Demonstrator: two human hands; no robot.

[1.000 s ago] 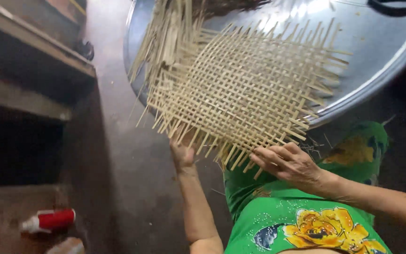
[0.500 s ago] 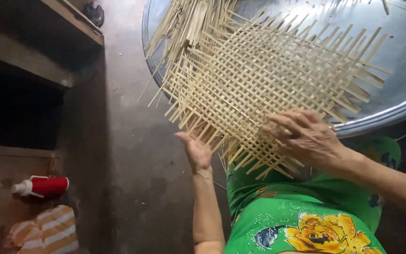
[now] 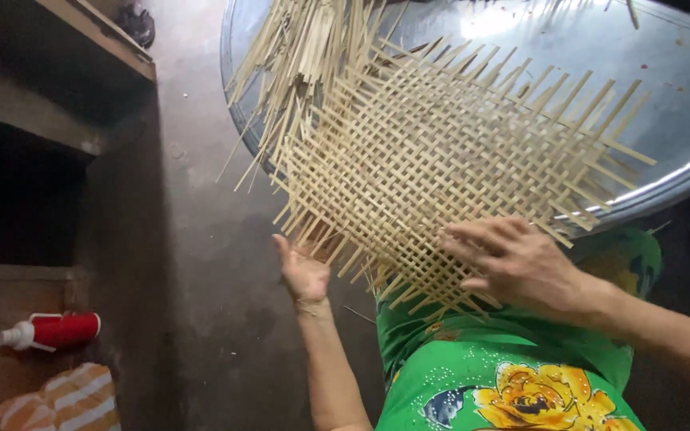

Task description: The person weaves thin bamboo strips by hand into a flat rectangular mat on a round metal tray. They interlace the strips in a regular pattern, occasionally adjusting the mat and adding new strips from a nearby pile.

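Observation:
A flat mat woven of pale bamboo strips (image 3: 433,160) lies on a large round metal tray (image 3: 680,72), its near edge hanging over my lap. My right hand (image 3: 517,263) rests palm down on the mat's near right corner, fingers spread and pressing on the weave. Under the near left edge my left hand (image 3: 303,271) is held palm up, its fingers among the loose strip ends; whether it grips any I cannot tell. A bundle of loose bamboo strips (image 3: 297,56) lies at the mat's far left.
Below the mat is my green garment with a yellow flower (image 3: 513,391). At left stands a dark wooden shelf (image 3: 73,104); a red and white bottle (image 3: 53,331) and a striped cloth (image 3: 65,403) lie low on it. Bare grey floor (image 3: 201,263) runs between.
The view has shifted so that the mat and tray sit more to the right. My right hand has slid up onto the mat's near corner, and my left hand has risen to the near left edge.

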